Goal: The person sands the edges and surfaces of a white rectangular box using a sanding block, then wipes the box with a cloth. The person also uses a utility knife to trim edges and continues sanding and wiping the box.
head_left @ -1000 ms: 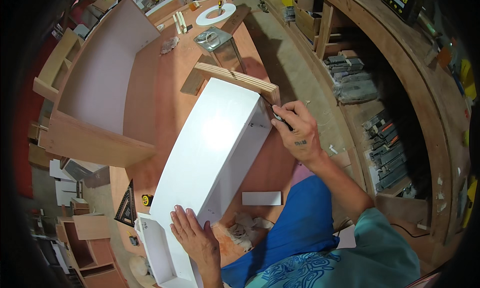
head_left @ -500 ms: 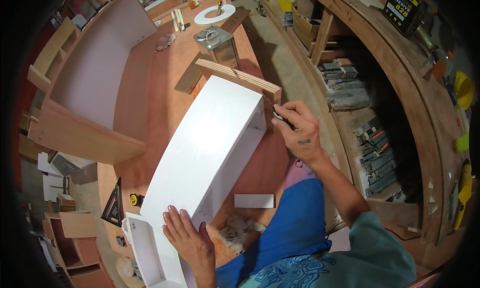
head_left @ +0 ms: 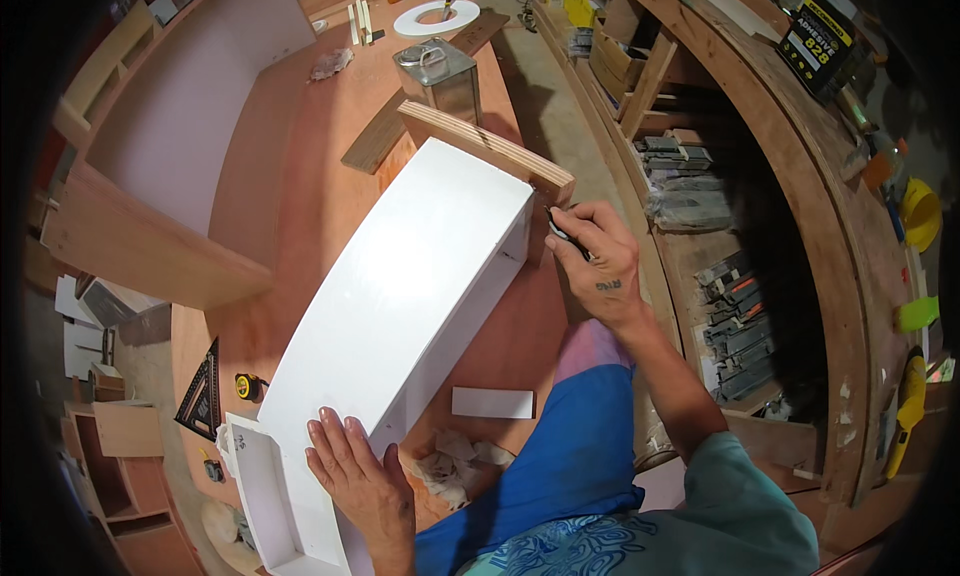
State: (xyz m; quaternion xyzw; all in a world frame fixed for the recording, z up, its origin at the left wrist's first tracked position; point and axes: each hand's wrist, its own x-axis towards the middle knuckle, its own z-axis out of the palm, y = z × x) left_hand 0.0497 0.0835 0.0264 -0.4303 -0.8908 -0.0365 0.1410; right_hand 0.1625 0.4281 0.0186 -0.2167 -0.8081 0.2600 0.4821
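A long white box-shaped wooden piece (head_left: pixel 400 266) lies at a slant on the workbench. A plywood board (head_left: pixel 490 151) stands across its far end. My left hand (head_left: pixel 360 476) rests flat on its near part, fingers stretched out. My right hand (head_left: pixel 605 261) is closed round a small, dark knife-like cutter (head_left: pixel 568 234), its tip up by the far right corner, near the plywood board. Whether the tip touches the wood I cannot tell. Beside my left hand, a shallow white tray-like section (head_left: pixel 262 496) shows its open side.
A large wooden cabinet carcass (head_left: pixel 150 246) stands left. A metal can (head_left: pixel 440 81) and a white ring (head_left: pixel 437 18) are farther back. A black square (head_left: pixel 203 386), a tape measure (head_left: pixel 250 386), a white strip (head_left: pixel 493 403) and crumpled paper (head_left: pixel 455 466) lie nearer. Shelving (head_left: pixel 740 86) runs along the right.
The view has shifted slightly. The cutter's tip sits a little lower and farther from the white piece's corner. My left hand stays flat on the white surface.
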